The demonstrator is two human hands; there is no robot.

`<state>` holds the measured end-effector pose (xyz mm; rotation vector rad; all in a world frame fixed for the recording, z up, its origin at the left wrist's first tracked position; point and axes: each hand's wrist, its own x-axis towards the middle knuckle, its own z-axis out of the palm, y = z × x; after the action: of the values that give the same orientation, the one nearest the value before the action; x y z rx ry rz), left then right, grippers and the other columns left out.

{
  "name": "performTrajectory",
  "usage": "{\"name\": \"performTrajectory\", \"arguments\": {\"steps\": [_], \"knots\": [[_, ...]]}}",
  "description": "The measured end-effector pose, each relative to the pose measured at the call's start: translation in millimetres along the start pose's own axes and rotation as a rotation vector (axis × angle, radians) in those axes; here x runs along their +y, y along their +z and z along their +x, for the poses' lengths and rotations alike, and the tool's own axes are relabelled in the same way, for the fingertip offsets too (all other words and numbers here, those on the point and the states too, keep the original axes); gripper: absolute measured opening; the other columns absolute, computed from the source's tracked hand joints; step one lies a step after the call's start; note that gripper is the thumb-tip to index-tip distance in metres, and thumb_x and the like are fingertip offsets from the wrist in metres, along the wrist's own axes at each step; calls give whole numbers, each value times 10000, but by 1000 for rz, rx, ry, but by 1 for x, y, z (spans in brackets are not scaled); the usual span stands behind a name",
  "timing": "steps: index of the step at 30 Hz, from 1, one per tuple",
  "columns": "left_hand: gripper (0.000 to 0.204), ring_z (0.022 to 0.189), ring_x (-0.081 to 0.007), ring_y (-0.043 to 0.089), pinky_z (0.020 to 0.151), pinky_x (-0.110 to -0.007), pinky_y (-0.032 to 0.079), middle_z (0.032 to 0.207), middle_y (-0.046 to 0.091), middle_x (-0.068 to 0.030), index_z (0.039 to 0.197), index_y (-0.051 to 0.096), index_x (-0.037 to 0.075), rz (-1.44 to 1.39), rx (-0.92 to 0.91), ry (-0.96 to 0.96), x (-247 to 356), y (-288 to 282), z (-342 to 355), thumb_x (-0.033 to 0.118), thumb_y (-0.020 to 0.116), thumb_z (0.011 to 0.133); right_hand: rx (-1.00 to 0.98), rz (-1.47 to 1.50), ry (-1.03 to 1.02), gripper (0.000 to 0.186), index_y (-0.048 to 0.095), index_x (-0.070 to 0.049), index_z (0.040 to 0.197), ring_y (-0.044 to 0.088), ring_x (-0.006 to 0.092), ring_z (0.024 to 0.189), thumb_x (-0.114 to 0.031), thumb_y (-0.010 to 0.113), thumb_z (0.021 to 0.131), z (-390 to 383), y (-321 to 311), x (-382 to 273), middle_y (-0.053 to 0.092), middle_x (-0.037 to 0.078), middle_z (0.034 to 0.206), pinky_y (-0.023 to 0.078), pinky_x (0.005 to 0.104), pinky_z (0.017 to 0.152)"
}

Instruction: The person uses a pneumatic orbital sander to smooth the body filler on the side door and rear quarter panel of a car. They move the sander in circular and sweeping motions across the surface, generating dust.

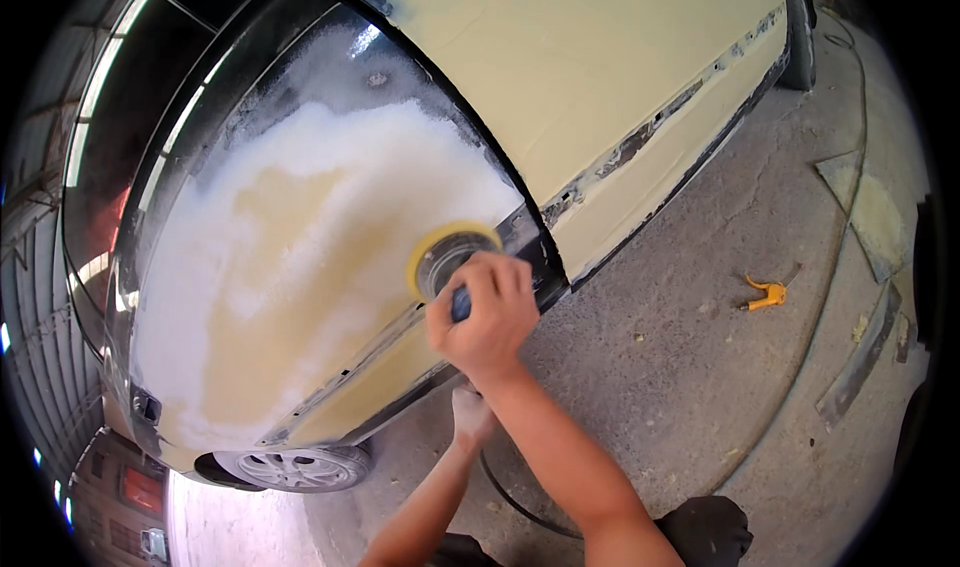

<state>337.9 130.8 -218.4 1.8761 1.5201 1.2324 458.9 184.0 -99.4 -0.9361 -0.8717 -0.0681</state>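
Note:
My right hand (485, 312) is wrapped round the top of a round power sander (452, 257) with a yellow-rimmed pad. The pad is slightly blurred and lies against the lower part of a car door (300, 277), near its edge seam. White sanded areas and pale yellow filler patches cover this door, with dark paint around them. Below the right wrist is my left hand (472, 415), close to the door's bottom edge; my right forearm partly hides it, and its fingers do not show. A black hose (505, 492) curves away beneath it.
Beside the sanded door is a pale yellow door panel (590, 67). A wheel (300, 467) stands at the lower left. On the concrete floor lie an orange air blow gun (766, 294), a long hose (815, 337) and flat scrap pieces (870, 217).

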Motion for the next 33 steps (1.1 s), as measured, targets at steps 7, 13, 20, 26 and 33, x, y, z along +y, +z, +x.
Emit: {"name": "performTrajectory", "arguments": {"steps": [7, 13, 20, 26, 33], "knots": [[251, 647, -86, 610, 595, -324, 496, 660, 677, -13, 796, 699, 9, -123, -56, -122, 9, 4, 11, 226, 793, 881, 30, -35, 1, 167, 610, -110, 850, 595, 344, 905, -92, 683, 701, 29, 1, 6, 629, 86, 971, 519, 436, 748], [231, 779, -186, 729, 707, -349, 546, 808, 765, -100, 910, 752, 25, 295, -44, 151, -15, -12, -9, 249, 784, 865, -47, 21, -48, 157, 614, -120, 827, 602, 332, 901, -98, 688, 690, -12, 2, -6, 643, 78, 962, 535, 420, 740], [219, 719, -34, 559, 624, -278, 477, 725, 649, 49, 805, 717, -9, -152, -130, -180, -5, -2, 19, 166, 733, 936, 60, -62, 97, 132, 612, -110, 839, 594, 335, 927, -101, 673, 722, 34, 0, 11, 634, 83, 995, 513, 441, 737], [307, 697, -25, 495, 573, -280, 440, 680, 599, 63, 740, 671, -1, 63, -54, 40, -10, -5, -4, 230, 768, 918, 25, -29, -17, 150, 601, -113, 831, 580, 332, 882, -107, 676, 701, 0, 0, 6, 612, 77, 943, 518, 432, 700], [331, 656, -25, 489, 542, -273, 418, 663, 605, 53, 727, 659, 4, -118, -91, -209, -3, 2, 15, 252, 774, 913, 70, -57, 31, 137, 604, -94, 830, 592, 349, 916, -90, 671, 710, 34, -1, 15, 637, 90, 970, 512, 435, 740]]}}
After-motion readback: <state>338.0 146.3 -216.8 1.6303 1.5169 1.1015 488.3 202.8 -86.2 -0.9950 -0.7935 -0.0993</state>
